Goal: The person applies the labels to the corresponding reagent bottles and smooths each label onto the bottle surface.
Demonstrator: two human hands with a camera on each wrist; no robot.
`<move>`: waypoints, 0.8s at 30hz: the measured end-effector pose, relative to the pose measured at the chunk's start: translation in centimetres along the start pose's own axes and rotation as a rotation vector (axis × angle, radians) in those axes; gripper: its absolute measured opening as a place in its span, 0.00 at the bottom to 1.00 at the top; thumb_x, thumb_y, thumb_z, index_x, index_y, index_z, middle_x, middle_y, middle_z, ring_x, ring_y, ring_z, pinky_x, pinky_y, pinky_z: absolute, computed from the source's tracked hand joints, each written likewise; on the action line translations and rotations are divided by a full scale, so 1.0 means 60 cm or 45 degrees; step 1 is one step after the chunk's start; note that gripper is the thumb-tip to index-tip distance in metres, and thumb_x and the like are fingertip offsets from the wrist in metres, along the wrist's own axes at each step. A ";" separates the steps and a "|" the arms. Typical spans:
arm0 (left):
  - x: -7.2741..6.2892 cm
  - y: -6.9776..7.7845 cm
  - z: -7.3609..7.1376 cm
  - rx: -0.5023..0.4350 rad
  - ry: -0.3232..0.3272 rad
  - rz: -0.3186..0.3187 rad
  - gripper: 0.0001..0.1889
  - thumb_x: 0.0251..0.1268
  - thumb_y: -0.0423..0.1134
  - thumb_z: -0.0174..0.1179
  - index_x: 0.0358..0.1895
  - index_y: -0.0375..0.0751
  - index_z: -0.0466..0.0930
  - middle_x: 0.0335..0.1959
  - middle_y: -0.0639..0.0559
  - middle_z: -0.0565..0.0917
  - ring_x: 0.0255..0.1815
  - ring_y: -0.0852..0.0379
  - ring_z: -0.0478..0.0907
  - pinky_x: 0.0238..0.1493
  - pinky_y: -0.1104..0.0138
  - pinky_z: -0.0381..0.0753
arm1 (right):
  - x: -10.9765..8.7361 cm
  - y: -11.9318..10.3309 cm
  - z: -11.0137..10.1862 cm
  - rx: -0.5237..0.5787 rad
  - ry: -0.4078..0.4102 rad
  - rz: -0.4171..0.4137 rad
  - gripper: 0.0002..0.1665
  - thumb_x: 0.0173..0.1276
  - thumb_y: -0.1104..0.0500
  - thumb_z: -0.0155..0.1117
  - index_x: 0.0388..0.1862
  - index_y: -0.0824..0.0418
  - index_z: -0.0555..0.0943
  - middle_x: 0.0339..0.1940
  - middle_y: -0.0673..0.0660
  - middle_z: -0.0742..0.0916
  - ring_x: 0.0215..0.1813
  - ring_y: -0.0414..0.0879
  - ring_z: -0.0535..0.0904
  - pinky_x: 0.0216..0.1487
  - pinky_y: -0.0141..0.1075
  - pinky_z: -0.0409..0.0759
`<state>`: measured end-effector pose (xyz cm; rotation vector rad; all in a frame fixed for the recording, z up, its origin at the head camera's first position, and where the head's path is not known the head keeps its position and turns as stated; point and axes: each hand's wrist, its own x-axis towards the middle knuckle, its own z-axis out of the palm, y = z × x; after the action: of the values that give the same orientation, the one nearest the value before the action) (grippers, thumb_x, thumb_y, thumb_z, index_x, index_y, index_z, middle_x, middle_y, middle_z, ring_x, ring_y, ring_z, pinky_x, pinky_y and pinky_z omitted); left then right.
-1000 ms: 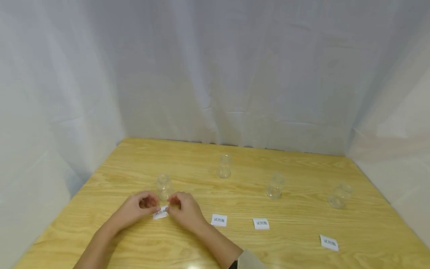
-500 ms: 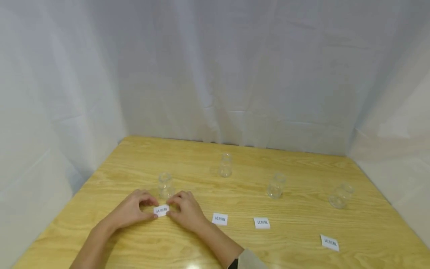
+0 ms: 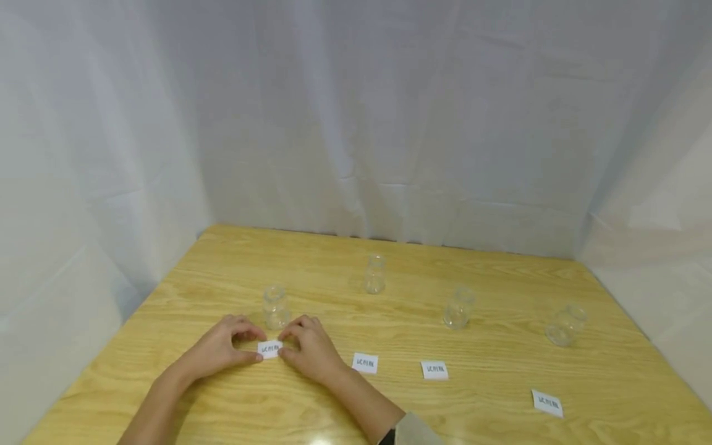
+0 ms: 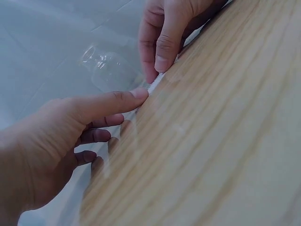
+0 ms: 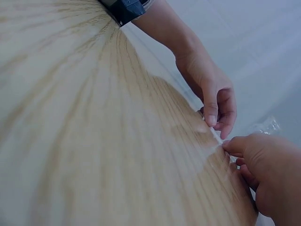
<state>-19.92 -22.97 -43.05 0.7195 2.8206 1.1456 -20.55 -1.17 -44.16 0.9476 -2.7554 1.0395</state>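
A small white paper label (image 3: 270, 349) with dark writing lies on the wooden table, between my two hands. My left hand (image 3: 221, 348) holds its left end with thumb and forefinger; in the left wrist view the left thumb (image 4: 136, 93) presses at that end. On the other end, the thumb and forefinger of my right hand (image 3: 311, 347) pinch the label, also visible in the right wrist view beside the left hand (image 5: 207, 80). Just behind the label stands a clear glass bottle (image 3: 275, 308), apart from the fingers.
More clear bottles stand farther right: one at the back (image 3: 375, 275), one in the middle (image 3: 459, 308), one at the right (image 3: 566, 326). Similar labels lie in front: one left (image 3: 365, 363), one middle (image 3: 434, 370), one right (image 3: 547, 403). White curtains (image 3: 389, 123) surround the table.
The fingers have shifted to the label's edges, so its writing, partly covered before, shows more fully. The label turned slightly and lies nearly straight. Bottles and other labels stay in place.
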 end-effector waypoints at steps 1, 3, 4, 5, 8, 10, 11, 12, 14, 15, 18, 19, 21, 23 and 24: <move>0.000 0.001 0.000 0.001 -0.005 -0.005 0.17 0.46 0.49 0.70 0.39 0.46 0.81 0.34 0.57 0.74 0.38 0.55 0.67 0.39 0.64 0.70 | 0.000 0.000 0.000 -0.001 0.000 0.003 0.12 0.60 0.55 0.66 0.43 0.55 0.80 0.45 0.46 0.75 0.47 0.38 0.66 0.45 0.26 0.70; 0.000 0.002 0.000 -0.005 -0.012 -0.015 0.17 0.46 0.48 0.70 0.39 0.47 0.81 0.34 0.56 0.74 0.38 0.55 0.67 0.40 0.64 0.70 | 0.000 -0.001 0.000 -0.005 -0.004 0.008 0.13 0.60 0.54 0.66 0.44 0.56 0.80 0.45 0.46 0.75 0.47 0.38 0.66 0.45 0.26 0.70; 0.000 0.002 0.000 -0.007 -0.012 -0.019 0.16 0.46 0.48 0.70 0.38 0.47 0.81 0.35 0.56 0.74 0.38 0.54 0.67 0.40 0.63 0.70 | 0.000 -0.001 0.000 -0.005 -0.007 0.010 0.13 0.60 0.54 0.66 0.44 0.56 0.80 0.45 0.46 0.75 0.47 0.38 0.66 0.46 0.26 0.70; 0.000 0.001 0.000 -0.005 -0.015 -0.022 0.16 0.46 0.48 0.70 0.38 0.47 0.81 0.35 0.56 0.74 0.39 0.55 0.67 0.40 0.64 0.70 | 0.000 -0.002 -0.001 -0.004 -0.009 0.012 0.13 0.60 0.54 0.66 0.43 0.56 0.80 0.45 0.46 0.75 0.47 0.38 0.66 0.46 0.26 0.70; 0.000 0.000 0.001 -0.004 -0.015 -0.022 0.15 0.47 0.48 0.70 0.37 0.48 0.81 0.35 0.57 0.75 0.39 0.55 0.67 0.40 0.64 0.70 | 0.000 -0.004 -0.002 -0.004 -0.015 0.013 0.12 0.60 0.55 0.66 0.41 0.56 0.80 0.44 0.46 0.75 0.47 0.38 0.67 0.46 0.26 0.70; 0.000 -0.002 0.001 -0.004 -0.019 -0.020 0.14 0.47 0.48 0.70 0.37 0.48 0.81 0.35 0.57 0.75 0.39 0.55 0.67 0.40 0.64 0.70 | 0.001 -0.005 -0.002 -0.006 -0.015 0.014 0.11 0.60 0.55 0.66 0.40 0.56 0.80 0.44 0.46 0.75 0.47 0.38 0.67 0.45 0.25 0.70; 0.000 -0.002 0.001 -0.005 -0.023 -0.018 0.14 0.47 0.48 0.69 0.37 0.48 0.81 0.35 0.57 0.75 0.39 0.55 0.67 0.41 0.64 0.70 | 0.001 -0.005 -0.002 -0.008 -0.014 0.015 0.10 0.60 0.55 0.66 0.40 0.55 0.80 0.44 0.46 0.75 0.47 0.38 0.67 0.45 0.25 0.70; 0.000 -0.002 0.001 -0.008 -0.027 -0.016 0.15 0.48 0.48 0.69 0.37 0.48 0.81 0.36 0.57 0.75 0.39 0.55 0.67 0.41 0.64 0.70 | 0.001 -0.005 -0.002 -0.010 -0.015 0.015 0.10 0.60 0.55 0.66 0.39 0.55 0.80 0.44 0.46 0.75 0.47 0.38 0.67 0.45 0.25 0.70; 0.000 -0.003 0.001 -0.015 -0.036 -0.017 0.14 0.48 0.48 0.69 0.38 0.48 0.80 0.36 0.57 0.75 0.39 0.55 0.67 0.41 0.64 0.70 | 0.001 -0.005 -0.002 -0.015 -0.013 0.014 0.10 0.60 0.55 0.66 0.39 0.55 0.80 0.44 0.47 0.75 0.47 0.39 0.67 0.46 0.26 0.70; 0.000 -0.003 0.001 -0.019 -0.040 -0.015 0.14 0.48 0.48 0.69 0.38 0.48 0.80 0.36 0.57 0.75 0.39 0.55 0.66 0.41 0.64 0.70 | 0.001 -0.005 -0.002 -0.018 -0.011 0.013 0.09 0.60 0.55 0.66 0.39 0.55 0.80 0.44 0.47 0.75 0.47 0.39 0.67 0.46 0.26 0.70; 0.000 -0.002 0.001 -0.029 -0.045 -0.017 0.15 0.48 0.48 0.69 0.38 0.47 0.80 0.36 0.57 0.75 0.40 0.54 0.67 0.41 0.64 0.70 | 0.002 -0.004 0.000 -0.026 -0.004 0.005 0.09 0.60 0.54 0.66 0.38 0.55 0.80 0.45 0.47 0.75 0.48 0.39 0.67 0.47 0.26 0.70; 0.000 -0.002 0.001 -0.033 -0.045 -0.018 0.15 0.48 0.48 0.69 0.38 0.47 0.80 0.36 0.57 0.75 0.40 0.54 0.67 0.41 0.65 0.70 | 0.002 -0.003 0.000 -0.028 -0.001 0.003 0.09 0.60 0.54 0.66 0.38 0.55 0.80 0.45 0.47 0.75 0.48 0.39 0.67 0.47 0.26 0.70; 0.000 -0.001 0.000 -0.042 -0.045 -0.008 0.16 0.49 0.47 0.69 0.39 0.45 0.80 0.36 0.57 0.75 0.40 0.54 0.67 0.42 0.64 0.71 | 0.003 -0.002 0.001 -0.029 0.005 -0.002 0.09 0.60 0.54 0.66 0.38 0.55 0.80 0.45 0.47 0.75 0.48 0.39 0.67 0.48 0.27 0.70; 0.000 0.000 -0.001 -0.054 -0.045 -0.007 0.16 0.49 0.47 0.69 0.40 0.45 0.80 0.37 0.57 0.75 0.40 0.54 0.67 0.42 0.64 0.71 | 0.003 -0.002 0.001 -0.030 0.010 -0.006 0.09 0.59 0.54 0.67 0.38 0.54 0.80 0.44 0.46 0.75 0.48 0.39 0.67 0.48 0.27 0.70; 0.001 0.000 -0.001 -0.060 -0.044 -0.007 0.16 0.49 0.47 0.69 0.40 0.44 0.80 0.37 0.57 0.75 0.40 0.54 0.67 0.42 0.64 0.71 | 0.002 -0.002 0.001 -0.029 0.012 -0.007 0.10 0.59 0.54 0.67 0.38 0.55 0.80 0.44 0.46 0.75 0.47 0.39 0.67 0.47 0.27 0.70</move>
<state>-19.96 -23.00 -43.00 0.7213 2.7559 1.1821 -20.58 -1.37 -44.11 0.9446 -2.7494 1.0068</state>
